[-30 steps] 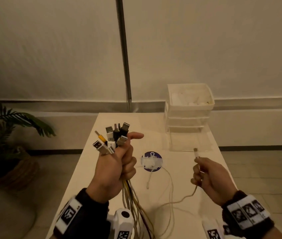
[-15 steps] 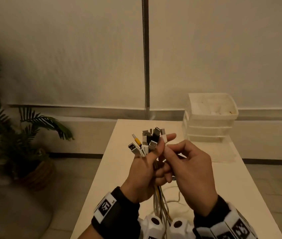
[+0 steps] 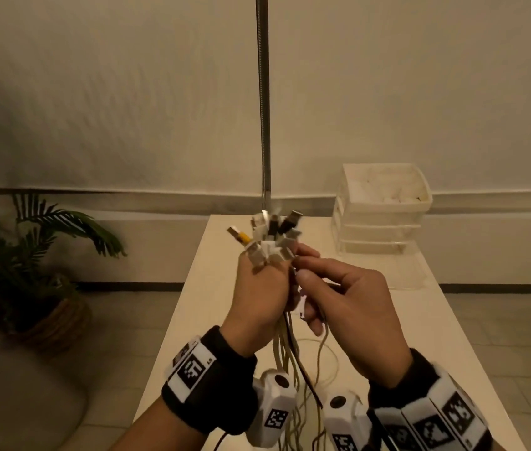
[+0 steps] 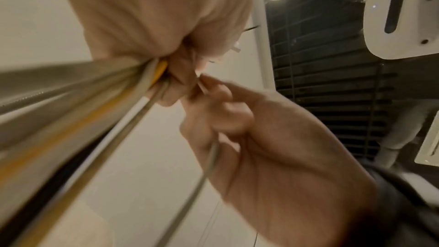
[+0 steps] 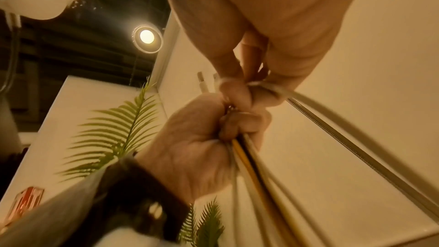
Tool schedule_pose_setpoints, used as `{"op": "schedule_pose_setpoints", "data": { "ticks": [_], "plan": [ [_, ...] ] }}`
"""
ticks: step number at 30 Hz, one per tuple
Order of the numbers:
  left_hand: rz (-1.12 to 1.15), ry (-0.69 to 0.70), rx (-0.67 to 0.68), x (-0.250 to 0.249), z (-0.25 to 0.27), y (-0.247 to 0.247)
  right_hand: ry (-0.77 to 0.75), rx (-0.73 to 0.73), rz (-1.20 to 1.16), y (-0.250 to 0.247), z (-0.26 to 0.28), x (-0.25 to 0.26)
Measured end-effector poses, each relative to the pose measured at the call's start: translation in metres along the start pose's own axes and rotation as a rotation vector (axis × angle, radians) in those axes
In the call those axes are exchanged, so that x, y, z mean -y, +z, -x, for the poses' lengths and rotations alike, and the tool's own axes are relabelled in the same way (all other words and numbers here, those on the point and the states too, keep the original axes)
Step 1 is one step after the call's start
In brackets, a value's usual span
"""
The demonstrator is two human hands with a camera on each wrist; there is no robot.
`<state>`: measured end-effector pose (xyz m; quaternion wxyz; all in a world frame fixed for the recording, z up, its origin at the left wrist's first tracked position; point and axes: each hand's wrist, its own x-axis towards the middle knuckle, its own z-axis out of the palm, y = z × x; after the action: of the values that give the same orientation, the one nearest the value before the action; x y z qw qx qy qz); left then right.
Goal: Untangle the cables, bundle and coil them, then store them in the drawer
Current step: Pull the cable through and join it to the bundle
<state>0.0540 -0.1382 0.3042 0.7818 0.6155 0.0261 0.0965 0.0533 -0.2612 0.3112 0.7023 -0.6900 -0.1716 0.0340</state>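
My left hand (image 3: 262, 288) grips a bundle of cables (image 3: 286, 359) upright above the white table (image 3: 387, 336). Several plugs (image 3: 270, 239), white, black and one yellow, fan out above its fist. The cords hang down between my wrists. My right hand (image 3: 332, 288) presses against the left fist and pinches one pale cable (image 5: 332, 119) at its end, right by the bundle. In the left wrist view that cable (image 4: 209, 161) runs down through the right palm. The right wrist view shows the left hand (image 5: 213, 138) curled round white, yellow and black cords (image 5: 247, 159).
A white stack of drawers (image 3: 382, 209) stands at the table's far right, its top tray holding pale items, with a clear open drawer (image 3: 397, 271) in front. A potted palm (image 3: 30, 255) stands on the floor to the left. A metal pole (image 3: 264, 109) rises behind the table.
My right hand has carried the loose cable end from the right side over to the bundle and now holds it against my left fist. The view has swung left and the bundle sits lower.
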Motion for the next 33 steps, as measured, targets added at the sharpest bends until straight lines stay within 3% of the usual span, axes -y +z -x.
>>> {"op": "schedule_pose_setpoints", "data": {
  "ticks": [4, 8, 11, 14, 16, 19, 21, 23, 27, 31, 33],
  "plan": [
    [0.178, 0.036, -0.104, -0.019, -0.016, -0.021, -0.026, 0.029, 0.109, -0.017, 0.015, -0.012],
    [0.328, 0.099, -0.106, -0.054, -0.029, -0.059, 0.223, 0.242, 0.128, -0.043, 0.033, -0.037],
    [0.342, 0.059, -0.02, -0.069, -0.029, -0.077, 0.317, 0.246, 0.138, -0.061, 0.039, -0.042],
    [0.134, -0.011, 0.097, -0.065, -0.021, -0.067, 0.307, 0.177, 0.215, -0.067, 0.032, -0.036],
    [-0.122, -0.031, 0.236, -0.05, -0.01, -0.047, 0.244, 0.16, 0.329, -0.066, 0.024, -0.025],
    [-0.641, 0.134, 0.345, -0.017, 0.005, -0.013, 0.159, 0.162, 0.398, -0.061, 0.011, -0.007],
    [-0.737, 0.184, 0.295, -0.003, 0.01, 0.002, 0.199, 0.163, 0.279, -0.063, 0.004, 0.0],
    [-0.67, 0.138, 0.27, 0.003, 0.009, 0.007, 0.245, 0.17, 0.139, -0.066, 0.002, 0.004],
    [-0.446, 0.089, 0.264, 0.0, 0.01, 0.007, 0.259, 0.215, 0.078, -0.066, 0.006, 0.003],
    [0.021, 0.048, -0.057, -0.018, -0.016, -0.017, 0.285, 0.208, -0.008, -0.074, 0.016, -0.005],
    [0.055, 0.055, -0.184, -0.026, -0.026, -0.034, 0.298, 0.199, -0.003, -0.08, 0.021, -0.009]
  ]
}}
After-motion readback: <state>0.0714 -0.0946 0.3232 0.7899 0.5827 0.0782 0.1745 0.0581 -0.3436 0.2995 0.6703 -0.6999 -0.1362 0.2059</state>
